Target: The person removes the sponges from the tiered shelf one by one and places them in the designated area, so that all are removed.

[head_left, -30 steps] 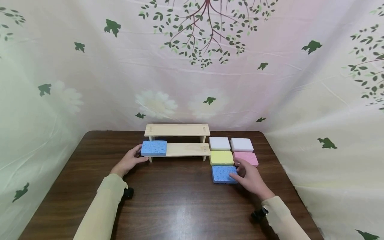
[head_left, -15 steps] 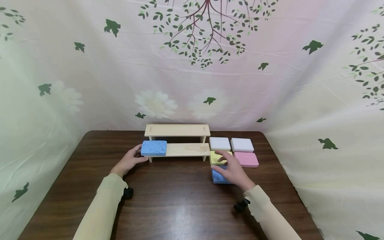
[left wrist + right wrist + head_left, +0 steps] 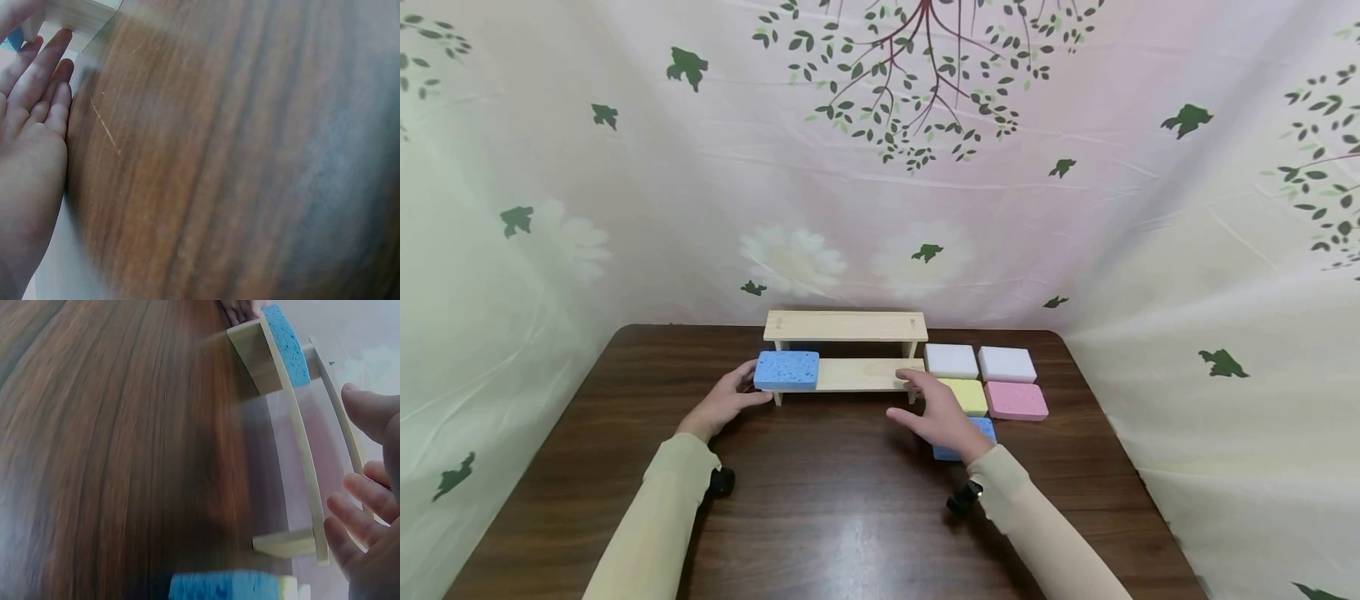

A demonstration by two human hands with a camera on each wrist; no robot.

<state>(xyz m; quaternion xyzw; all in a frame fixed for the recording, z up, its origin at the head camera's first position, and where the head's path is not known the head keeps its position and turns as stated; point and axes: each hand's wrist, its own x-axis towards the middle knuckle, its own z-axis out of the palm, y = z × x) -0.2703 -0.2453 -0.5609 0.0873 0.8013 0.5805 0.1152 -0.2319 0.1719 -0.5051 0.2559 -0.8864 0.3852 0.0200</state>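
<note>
A blue sponge (image 3: 786,369) lies flat on the left end of the lower tier of a pale wooden two-tier stand (image 3: 859,375). Beside that end is my left hand (image 3: 724,403), thumb and fingers spread at the sponge's edge. Its extended fingers reach the stand's end in the left wrist view. My right hand (image 3: 938,414) hovers in front of the lower tier's right end, thumb and fingers apart, nothing between them. Partly hidden behind it are a second blue sponge (image 3: 984,427) and a yellow sponge (image 3: 967,397).
Two white sponges, one left (image 3: 951,361) and one right (image 3: 1007,364), lie right of the stand, with a pink sponge (image 3: 1017,401) in front. The brown wooden table (image 3: 820,508) meets a leaf-patterned cloth backdrop (image 3: 850,208) behind the stand.
My right hand has moved left, from over the right-hand blue sponge, past the yellow one, to the stand's right end. My left hand and the sponge on the stand stay in place.
</note>
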